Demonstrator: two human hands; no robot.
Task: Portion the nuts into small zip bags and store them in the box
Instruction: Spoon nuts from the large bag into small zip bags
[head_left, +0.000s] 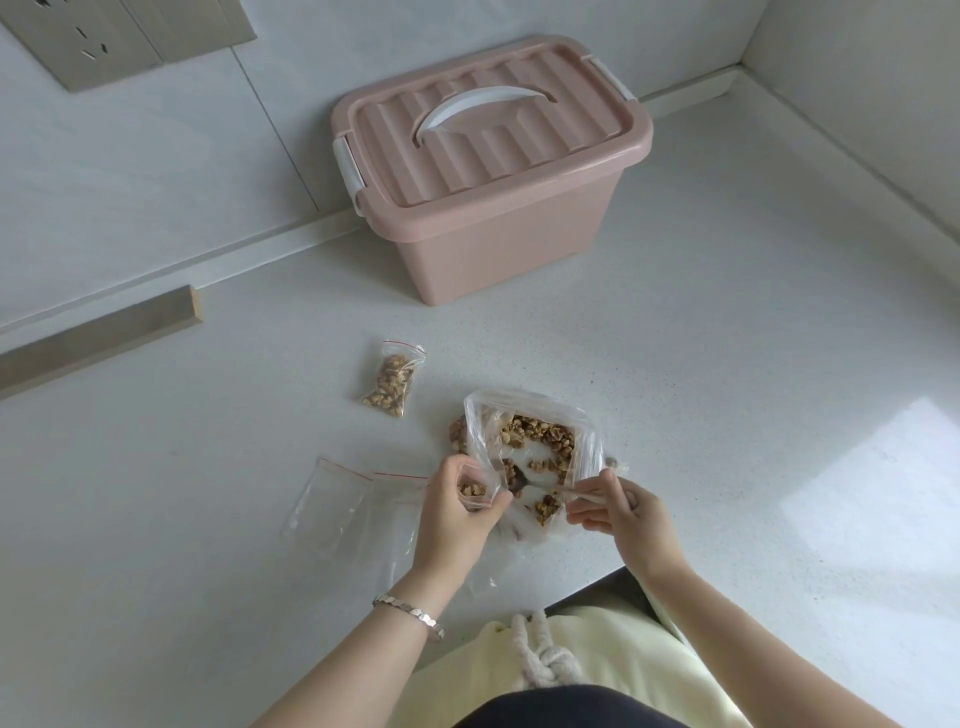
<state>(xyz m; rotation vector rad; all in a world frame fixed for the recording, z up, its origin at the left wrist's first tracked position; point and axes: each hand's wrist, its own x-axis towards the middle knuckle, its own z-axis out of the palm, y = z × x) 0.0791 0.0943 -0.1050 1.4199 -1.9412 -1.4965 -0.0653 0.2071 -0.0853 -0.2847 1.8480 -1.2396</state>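
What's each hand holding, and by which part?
Left hand pinches a small zip bag at its open mouth; right hand grips a spoon by its handle, bowl inside the large bag.

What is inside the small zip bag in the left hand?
Walnut pieces show at the mouth of the small zip bag, which the left hand holds. The hand covers the bag's lower part, so its fill level is hidden.

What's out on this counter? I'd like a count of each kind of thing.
Filled small zip bag: 1
Part-filled small zip bag, held in the left hand: 1
Empty small zip bags: 2 distinguishable
Large bag of nuts: 1
Spoon, in the right hand: 1
Pink lidded box: 1
Total: 7
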